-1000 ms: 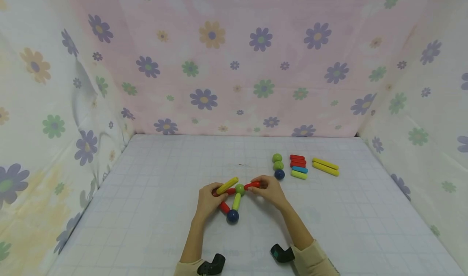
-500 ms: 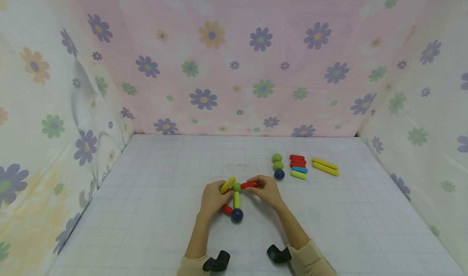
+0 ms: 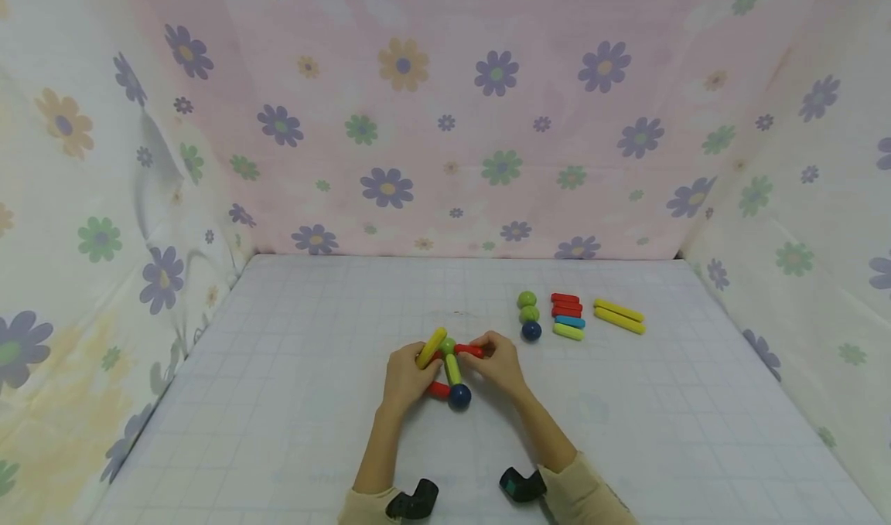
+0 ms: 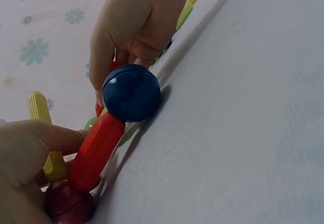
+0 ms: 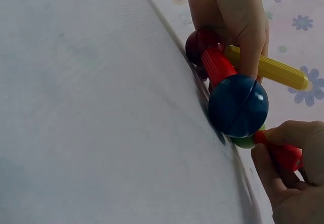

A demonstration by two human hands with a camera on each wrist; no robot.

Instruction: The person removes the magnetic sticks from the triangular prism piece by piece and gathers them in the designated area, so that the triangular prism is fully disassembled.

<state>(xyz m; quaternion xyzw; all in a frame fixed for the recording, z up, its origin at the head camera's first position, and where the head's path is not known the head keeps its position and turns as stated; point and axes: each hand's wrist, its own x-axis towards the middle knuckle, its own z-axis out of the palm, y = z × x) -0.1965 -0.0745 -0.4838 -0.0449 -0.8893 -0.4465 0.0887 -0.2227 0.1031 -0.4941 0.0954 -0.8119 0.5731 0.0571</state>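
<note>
My left hand (image 3: 409, 378) grips a toy frame of balls and rods at its dark red ball (image 4: 69, 202) corner. From there a yellow rod (image 3: 431, 348) slants upward, and a red rod (image 4: 97, 151) runs to a navy ball (image 3: 459, 397). A lime rod (image 3: 453, 369) joins the navy ball to a green ball (image 3: 448, 346) at the far corner. Between thumb and fingers, my right hand (image 3: 500, 365) pinches another red rod (image 5: 281, 152), whose tip appears to touch the green ball. The left fingers hide part of the frame's far side.
Right of the hands, two green balls (image 3: 528, 314) and another navy ball (image 3: 531, 331) stand in a column. Short red, blue and lime rods (image 3: 568, 332) lie beside them, then two long yellow rods (image 3: 619, 321). Floral cloth (image 3: 445, 123) walls border the white table (image 3: 278, 370).
The frame has turned in my left hand: its navy ball has swung right and away, its green ball slightly left and away. My right hand has shifted a little left with the red rod.
</note>
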